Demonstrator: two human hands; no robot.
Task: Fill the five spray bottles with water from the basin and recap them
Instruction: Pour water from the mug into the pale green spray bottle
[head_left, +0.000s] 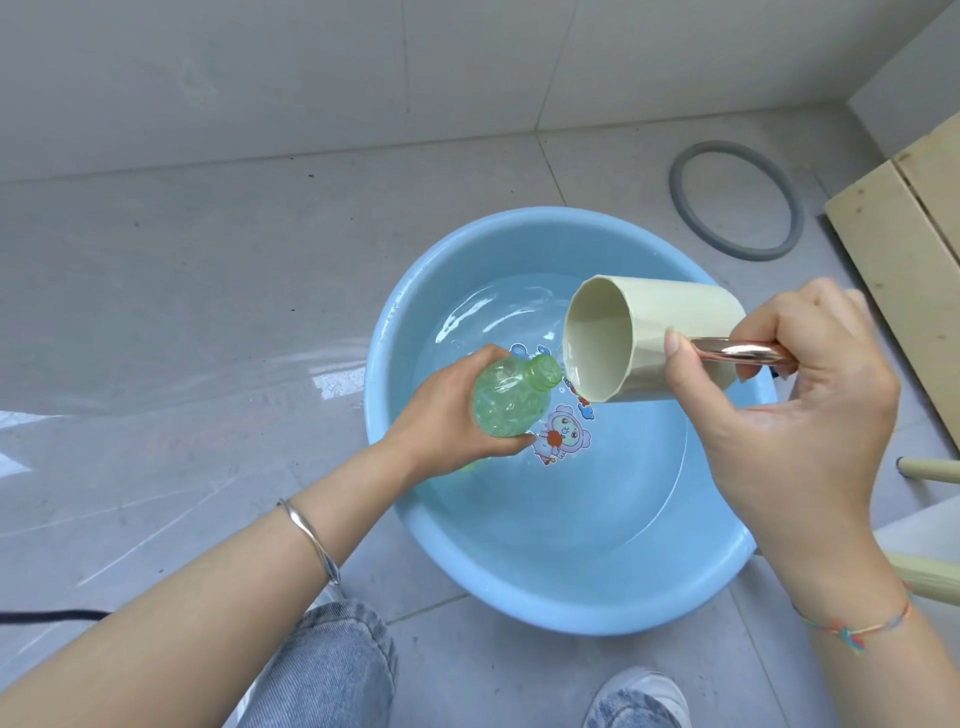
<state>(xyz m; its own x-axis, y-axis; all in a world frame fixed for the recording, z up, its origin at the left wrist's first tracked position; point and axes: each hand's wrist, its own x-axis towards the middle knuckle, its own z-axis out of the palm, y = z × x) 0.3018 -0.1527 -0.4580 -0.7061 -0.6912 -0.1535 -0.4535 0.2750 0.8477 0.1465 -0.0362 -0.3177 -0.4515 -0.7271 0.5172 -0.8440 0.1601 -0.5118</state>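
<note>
Two hands work above the blue basin (415, 525): the left hand (441, 415) grips an uncapped green bottle (511, 400), tilted over the water. The right hand (789, 395) clasps the shiny handle of a cream cup (649, 332), tipped with its rim just beside the bottle's neck.

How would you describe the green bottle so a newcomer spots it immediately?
Start at the blue basin of water on the floor. Above its left side, the left hand holds the green bottle tilted, its open neck by the beige cup's rim. It is the only translucent green, uncapped item.
</note>
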